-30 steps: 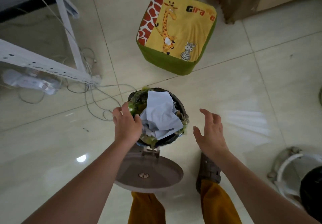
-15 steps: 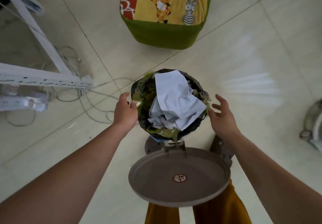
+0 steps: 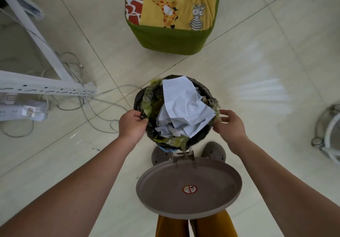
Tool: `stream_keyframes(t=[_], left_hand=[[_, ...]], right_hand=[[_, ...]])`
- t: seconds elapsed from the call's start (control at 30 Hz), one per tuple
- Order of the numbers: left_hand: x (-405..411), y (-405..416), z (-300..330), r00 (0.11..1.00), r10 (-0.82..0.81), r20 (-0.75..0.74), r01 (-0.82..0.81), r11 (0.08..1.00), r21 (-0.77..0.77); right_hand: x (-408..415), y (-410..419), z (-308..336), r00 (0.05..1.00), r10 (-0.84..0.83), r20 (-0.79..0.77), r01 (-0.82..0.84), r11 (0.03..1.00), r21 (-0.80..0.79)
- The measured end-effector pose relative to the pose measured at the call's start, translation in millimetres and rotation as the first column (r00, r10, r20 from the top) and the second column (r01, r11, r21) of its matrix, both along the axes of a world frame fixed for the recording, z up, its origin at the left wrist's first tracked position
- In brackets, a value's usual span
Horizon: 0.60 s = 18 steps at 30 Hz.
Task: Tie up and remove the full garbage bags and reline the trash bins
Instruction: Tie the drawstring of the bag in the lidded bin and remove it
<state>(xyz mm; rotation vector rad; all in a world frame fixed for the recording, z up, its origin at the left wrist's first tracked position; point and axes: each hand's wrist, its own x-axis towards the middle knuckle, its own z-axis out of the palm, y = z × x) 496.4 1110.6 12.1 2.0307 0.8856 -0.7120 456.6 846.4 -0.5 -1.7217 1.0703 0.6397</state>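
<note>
Left hand (image 3: 132,124), right hand (image 3: 230,126) pinching crinkled black bag (image 3: 204,89) rim; round bin overflowing, crumpled paper (image 3: 182,107)

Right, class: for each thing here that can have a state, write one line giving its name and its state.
Bin lid: flipped open.
Trash bin: full, lined.
Black bag: untied, rim over bin edge.
White paper: crumpled, on top.
Left hand: grips bag rim.
Right hand: pinches bag rim.
</note>
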Motion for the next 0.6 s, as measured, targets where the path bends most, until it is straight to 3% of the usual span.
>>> stream_keyframes(t=[0.17, 0.27, 0.4, 0.5, 0.6], left_hand=[[-0.7, -0.9, 2.0, 0.997, 0.060, 0.038, -0.060, 0.998, -0.012], [-0.3, -2.5, 1.5, 0.999, 0.046, 0.006, -0.046, 0.998, -0.034], [-0.4, -4.1, -0.9, 0.996, 0.083, -0.040, -0.086, 0.992, -0.090], [-0.6, -4.7, -1.5, 0.995, 0.101, -0.014, -0.101, 0.994, -0.029], [5.7, -1.4, -3.7, 0.996, 0.075, -0.041, -0.075, 0.997, 0.007]], right_hand=[[6.8, 4.0, -1.4, 0.997, -0.065, -0.036, 0.065, 0.998, 0.014], [8.6, 4.7, -2.0, 0.990, -0.135, -0.047, 0.139, 0.985, 0.097], [9.3, 4.1, -2.1, 0.990, -0.138, -0.001, 0.138, 0.987, 0.088], [8.1, 4.0, 0.2, 0.992, -0.110, 0.058, 0.108, 0.993, 0.042], [11.4, 4.0, 4.0, 0.978, -0.189, 0.093, 0.180, 0.979, 0.095]])
